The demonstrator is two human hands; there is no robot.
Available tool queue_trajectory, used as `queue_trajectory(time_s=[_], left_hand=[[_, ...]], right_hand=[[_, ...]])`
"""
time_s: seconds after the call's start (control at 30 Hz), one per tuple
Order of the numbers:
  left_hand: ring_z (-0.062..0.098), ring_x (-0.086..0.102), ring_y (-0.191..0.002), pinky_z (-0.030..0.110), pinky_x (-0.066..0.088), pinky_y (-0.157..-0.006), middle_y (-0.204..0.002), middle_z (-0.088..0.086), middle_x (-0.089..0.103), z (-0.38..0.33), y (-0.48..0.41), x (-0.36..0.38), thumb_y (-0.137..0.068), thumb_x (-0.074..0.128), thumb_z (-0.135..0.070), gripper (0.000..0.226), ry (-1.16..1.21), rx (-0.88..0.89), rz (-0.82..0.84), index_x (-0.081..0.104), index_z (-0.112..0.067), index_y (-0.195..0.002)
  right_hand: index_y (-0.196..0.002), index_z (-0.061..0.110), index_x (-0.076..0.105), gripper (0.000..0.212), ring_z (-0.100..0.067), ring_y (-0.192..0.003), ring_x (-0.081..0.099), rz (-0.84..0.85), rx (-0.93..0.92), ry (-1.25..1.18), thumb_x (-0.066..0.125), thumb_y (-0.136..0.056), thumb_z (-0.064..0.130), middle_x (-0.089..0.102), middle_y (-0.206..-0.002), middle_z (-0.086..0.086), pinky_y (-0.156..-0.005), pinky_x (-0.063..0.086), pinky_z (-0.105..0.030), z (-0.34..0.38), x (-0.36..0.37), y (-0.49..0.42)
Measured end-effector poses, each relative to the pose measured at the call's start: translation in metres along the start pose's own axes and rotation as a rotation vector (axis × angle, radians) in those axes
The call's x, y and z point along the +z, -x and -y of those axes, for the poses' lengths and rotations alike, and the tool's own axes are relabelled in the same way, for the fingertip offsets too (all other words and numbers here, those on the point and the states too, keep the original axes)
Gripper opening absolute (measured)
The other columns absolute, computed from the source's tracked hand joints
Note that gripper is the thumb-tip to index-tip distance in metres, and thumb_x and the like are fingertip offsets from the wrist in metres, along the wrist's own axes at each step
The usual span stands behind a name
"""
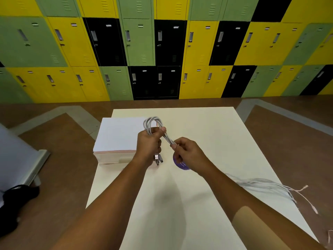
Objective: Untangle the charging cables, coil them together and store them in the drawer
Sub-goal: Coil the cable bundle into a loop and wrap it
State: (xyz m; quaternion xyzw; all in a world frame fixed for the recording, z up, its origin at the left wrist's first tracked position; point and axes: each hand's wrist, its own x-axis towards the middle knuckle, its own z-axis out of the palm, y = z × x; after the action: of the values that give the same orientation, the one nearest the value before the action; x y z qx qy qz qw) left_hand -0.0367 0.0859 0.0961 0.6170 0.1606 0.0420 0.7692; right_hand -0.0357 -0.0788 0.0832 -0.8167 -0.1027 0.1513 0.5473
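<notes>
**A:** Both hands are up over the table (207,134), with the cables (167,137) held between them. The left hand (149,143) has its fingers curled tight round the white bundle, thumb pressed on top.

**B:** Look above those fingers. A loop (152,121) of several strands arches up out of the fist and comes back down into it.

**A:** Below the fist, the plugs (158,159) hang out just under the little finger. One USB end shows its metal face.

**B:** Over to the right hand (188,154). It's a narrow pinch, thumb and forefinger closed on the strands that slant down from the left thumb. The other fingers are curled in under the palm.

**A:** So a short stretch of cable spans from one set of fingertips to the other. The hands are close but apart.

**B:** Beyond the right forearm the loose tails (270,185) lie fanned toward the table's right edge, blurred. One pinkish end is at the outer side.

**A:** Under the right hand's curled fingers a purple disc (179,164) lies on the table, half hidden. Its print is too small to read.

**B:** Past the left knuckles a white box (117,134) sits flat at the table's left side. Yellow, green and black lockers (137,42) fill the wall behind.
</notes>
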Motion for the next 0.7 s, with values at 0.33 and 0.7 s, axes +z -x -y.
queue_trajectory(time_s=[0.33, 0.7], left_hand=[[0.014, 0.020, -0.051, 0.024, 0.020, -0.044, -0.070, 0.003, 0.034, 0.001, -0.004, 0.005, -0.092, 0.066, -0.020, 0.016, 0.184, -0.057, -0.005, 0.053, -0.012, -0.085], [0.010, 0.025, -0.045, 0.021, 0.023, -0.040, -0.069, 0.003, 0.059, -0.012, -0.005, 0.007, -0.094, 0.066, -0.021, 0.021, 0.099, -0.045, 0.238, 0.063, -0.002, -0.103]], right_hand=[[-0.059, 0.022, 0.046, 0.046, -0.015, -0.050, 0.033, -0.056, 0.081, -0.029, 0.044, -0.103, 0.035, 0.040, -0.054, 0.008, -0.051, 0.027, -0.028, -0.012, 0.011, 0.009], [-0.065, 0.020, 0.038, 0.038, -0.008, -0.044, 0.009, 0.604, 0.530, -0.828, 0.039, -0.097, 0.040, 0.017, -0.053, 0.007, -0.039, 0.014, -0.015, 0.008, -0.007, 0.010]])
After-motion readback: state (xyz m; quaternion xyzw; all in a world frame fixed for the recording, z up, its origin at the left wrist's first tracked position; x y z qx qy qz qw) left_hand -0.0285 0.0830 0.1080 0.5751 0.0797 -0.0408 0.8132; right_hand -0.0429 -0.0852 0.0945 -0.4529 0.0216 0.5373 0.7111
